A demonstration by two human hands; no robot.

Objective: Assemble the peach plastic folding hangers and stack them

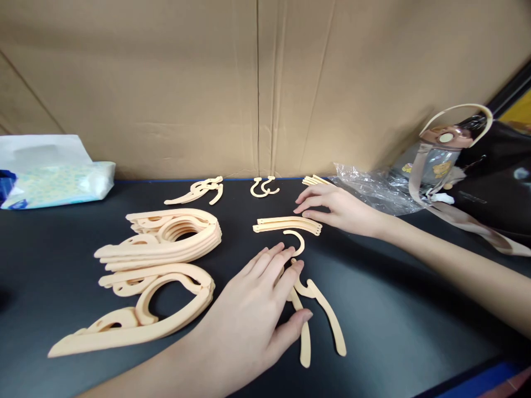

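Note:
My left hand [265, 304] lies palm down with fingers spread, over part of a cream plastic hanger piece [329, 318] with a hook and two arms. Its fingers touch the piece near the hook's base and cover part of it. Farther right, my right hand [338, 207] hovers with bent, parted fingers between a short stack of curved strips [288, 223] and some small strips [317, 180] at the back. Nothing shows in its fingers. To the left sit two stacks of folded hangers, a rear one [199, 243] and a front one [166, 326].
Loose hanger parts [199, 190] and small hooks [265, 188] lie near the cardboard wall [166, 88]. A tissue pack [62, 174] is at the left. Clear plastic wrap [373, 188], a strapped bottle [440, 157] and a black bag [498, 177] are on the right.

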